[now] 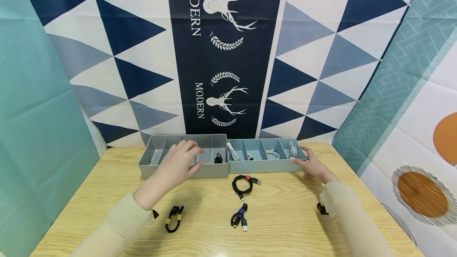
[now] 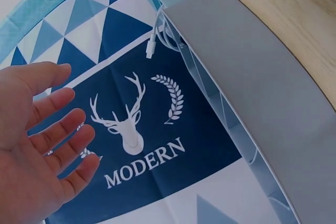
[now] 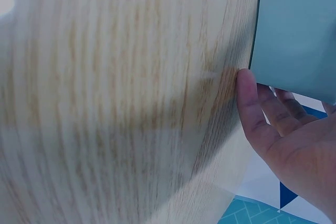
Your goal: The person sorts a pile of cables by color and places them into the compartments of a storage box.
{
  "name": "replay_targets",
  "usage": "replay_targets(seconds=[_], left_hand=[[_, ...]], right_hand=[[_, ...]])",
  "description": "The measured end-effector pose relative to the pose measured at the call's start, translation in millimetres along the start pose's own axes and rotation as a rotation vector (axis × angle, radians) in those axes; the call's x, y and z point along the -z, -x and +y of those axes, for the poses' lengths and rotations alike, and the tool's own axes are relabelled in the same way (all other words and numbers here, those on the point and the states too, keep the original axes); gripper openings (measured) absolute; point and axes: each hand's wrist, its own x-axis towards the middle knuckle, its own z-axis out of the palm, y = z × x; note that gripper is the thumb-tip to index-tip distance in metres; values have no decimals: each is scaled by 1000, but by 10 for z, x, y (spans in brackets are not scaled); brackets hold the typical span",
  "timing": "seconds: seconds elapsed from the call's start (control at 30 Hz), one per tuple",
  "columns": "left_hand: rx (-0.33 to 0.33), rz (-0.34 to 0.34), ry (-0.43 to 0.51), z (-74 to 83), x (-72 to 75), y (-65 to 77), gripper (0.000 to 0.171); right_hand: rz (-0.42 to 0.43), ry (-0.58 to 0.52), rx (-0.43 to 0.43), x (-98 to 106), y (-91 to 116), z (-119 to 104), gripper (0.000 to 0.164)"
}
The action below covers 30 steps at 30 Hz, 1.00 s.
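Note:
My left hand (image 1: 180, 160) hovers over the grey divided box (image 1: 185, 173), its fingers spread and holding nothing. In the left wrist view the palm of the left hand (image 2: 37, 145) shows, apart from the box. At the right end of the blue divided box (image 1: 264, 165), my right hand (image 1: 314, 166) touches the corner with extended fingers. The right wrist view shows the right hand (image 3: 294, 135) against the end of the blue box (image 3: 299, 30). A small black cable (image 1: 218, 158) lies in the grey box's rightmost compartment. White cables (image 1: 292, 150) lie in the blue box.
On the wooden table (image 1: 278, 225) lie a coiled black cable with a red tie (image 1: 242, 185), a black cable with a purple tie (image 1: 239, 216) and a black cable with yellow ties (image 1: 173, 219). A black item (image 1: 322, 208) shows by the right sleeve. Patterned cloth (image 1: 228, 58) hangs behind.

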Motion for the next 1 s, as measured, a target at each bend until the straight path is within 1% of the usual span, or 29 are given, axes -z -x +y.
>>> replay_targets(seconds=[0.23, 0.43, 0.57, 0.73, 1.0], left_hand=[[-19, 6, -18, -33, 63, 166, 28], [-30, 15, -32, -76, 63, 342, 30], [-17, 26, -22, -103, 45, 455, 32], [8, 15, -8, -120, 17, 609, 37], [31, -6, 3, -143, -75, 843, 38]], right_hand=[[-9, -13, -11, 0, -4, 4, 101], [-7, -8, -17, -6, -16, 12, 101], [-12, -11, -18, 2, -17, 21, 102], [-11, -15, -18, 8, -12, 16, 101], [-7, -17, -17, 6, -14, 8, 99]])
